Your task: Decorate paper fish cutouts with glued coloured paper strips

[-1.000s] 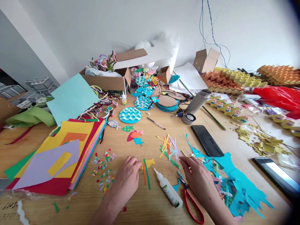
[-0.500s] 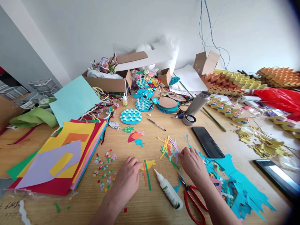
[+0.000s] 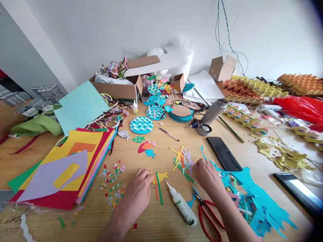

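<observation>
My left hand is closed, with its fingertips at the left end of a yellow paper fish. An orange paper strip and a green paper strip lie across that fish. My right hand is pinched at the end of a purple paper strip, beside a loose pile of yellow, orange, green and purple strips. Between my forearms lies a white glue bottle, its nozzle toward the fish. Red-handled scissors rest partly under my right forearm.
Coloured paper sheets are stacked at left, with paper dots beside them. Finished paper fish and a blue wavy disc lie ahead. A black phone, steel flask and blue scraps are at right.
</observation>
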Tool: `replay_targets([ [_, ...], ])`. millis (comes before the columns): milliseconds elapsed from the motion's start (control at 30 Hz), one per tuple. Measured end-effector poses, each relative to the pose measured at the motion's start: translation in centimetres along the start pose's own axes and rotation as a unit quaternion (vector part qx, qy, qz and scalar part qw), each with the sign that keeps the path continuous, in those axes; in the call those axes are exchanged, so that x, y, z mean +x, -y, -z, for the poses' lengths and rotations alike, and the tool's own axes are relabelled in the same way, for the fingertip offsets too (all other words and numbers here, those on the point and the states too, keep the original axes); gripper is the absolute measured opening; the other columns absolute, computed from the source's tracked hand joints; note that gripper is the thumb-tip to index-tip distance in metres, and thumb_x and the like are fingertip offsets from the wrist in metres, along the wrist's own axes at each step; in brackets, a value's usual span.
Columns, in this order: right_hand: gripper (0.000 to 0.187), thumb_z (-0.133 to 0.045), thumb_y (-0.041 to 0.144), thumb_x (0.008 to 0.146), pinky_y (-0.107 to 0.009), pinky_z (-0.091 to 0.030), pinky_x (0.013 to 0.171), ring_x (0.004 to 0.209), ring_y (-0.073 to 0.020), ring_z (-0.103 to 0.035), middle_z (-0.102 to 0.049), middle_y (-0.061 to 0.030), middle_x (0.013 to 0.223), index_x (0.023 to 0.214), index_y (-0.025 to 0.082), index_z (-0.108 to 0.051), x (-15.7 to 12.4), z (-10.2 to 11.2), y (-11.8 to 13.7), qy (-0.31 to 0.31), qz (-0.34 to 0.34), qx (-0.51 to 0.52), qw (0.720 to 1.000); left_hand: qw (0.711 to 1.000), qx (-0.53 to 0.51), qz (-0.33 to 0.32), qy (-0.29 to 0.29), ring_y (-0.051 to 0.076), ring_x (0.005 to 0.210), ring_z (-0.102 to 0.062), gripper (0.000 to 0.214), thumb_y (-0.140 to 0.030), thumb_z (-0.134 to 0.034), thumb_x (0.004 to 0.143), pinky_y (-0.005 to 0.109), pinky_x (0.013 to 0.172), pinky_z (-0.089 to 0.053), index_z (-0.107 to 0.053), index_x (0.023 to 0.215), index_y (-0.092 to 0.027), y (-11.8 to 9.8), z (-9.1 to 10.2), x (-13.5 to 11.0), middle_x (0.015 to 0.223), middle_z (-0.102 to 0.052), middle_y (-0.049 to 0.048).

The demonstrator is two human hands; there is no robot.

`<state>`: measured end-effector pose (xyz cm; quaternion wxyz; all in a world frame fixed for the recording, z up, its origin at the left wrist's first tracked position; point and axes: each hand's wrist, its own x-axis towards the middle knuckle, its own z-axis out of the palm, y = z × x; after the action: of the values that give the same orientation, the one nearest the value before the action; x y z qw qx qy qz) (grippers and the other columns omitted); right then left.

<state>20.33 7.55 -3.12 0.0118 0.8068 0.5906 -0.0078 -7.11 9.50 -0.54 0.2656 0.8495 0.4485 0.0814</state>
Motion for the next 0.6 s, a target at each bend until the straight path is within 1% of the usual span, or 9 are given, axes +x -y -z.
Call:
replay_targets([
  [133, 0.017, -0.044, 0.023, 0.092, -0.032, -0.038, 0.080, 0.090, -0.0266, -0.059, -0.063, -0.0143, 0.090, 0.090, 0.012, -0.057, -0.07, 0.12, 0.18, -0.007, -0.003, -0.001, 1.000, 1.000, 0.006, -0.002, -0.002, 0.020, 0.100, -0.047, 0.035, 0.001, -0.038, 0.077, 0.034, 0.091, -0.040, -0.062, 0.094, -0.019, -0.02, 0.00, 0.01, 0.099, -0.057, 0.0048],
  [367, 0.021, -0.038, 0.013, 0.091, -0.032, -0.037, 0.078, 0.089, -0.0259, -0.060, -0.063, -0.0144, 0.086, 0.085, 0.011, -0.058, 0.12, -0.62, 0.20, -0.005, -0.003, -0.015, 1.000, 1.000, 0.004, -0.004, -0.001, 0.020, 0.101, -0.047, 0.036, 0.001, -0.039, 0.077, 0.034, 0.090, -0.040, -0.062, 0.095, -0.019, 0.02, -0.12, -0.03, 0.099, -0.057, 0.0049],
  [600, 0.020, -0.038, 0.011, 0.089, -0.034, -0.038, 0.079, 0.087, -0.0276, -0.061, -0.064, -0.0162, 0.086, 0.084, 0.010, -0.058, 0.25, -0.70, 0.22, -0.009, 0.001, -0.028, 1.000, 1.000, 0.001, -0.007, -0.003, 0.020, 0.100, -0.047, 0.036, 0.002, -0.038, 0.077, 0.034, 0.090, -0.040, -0.062, 0.095, -0.019, 0.10, -0.09, 0.04, 0.098, -0.057, 0.0048],
])
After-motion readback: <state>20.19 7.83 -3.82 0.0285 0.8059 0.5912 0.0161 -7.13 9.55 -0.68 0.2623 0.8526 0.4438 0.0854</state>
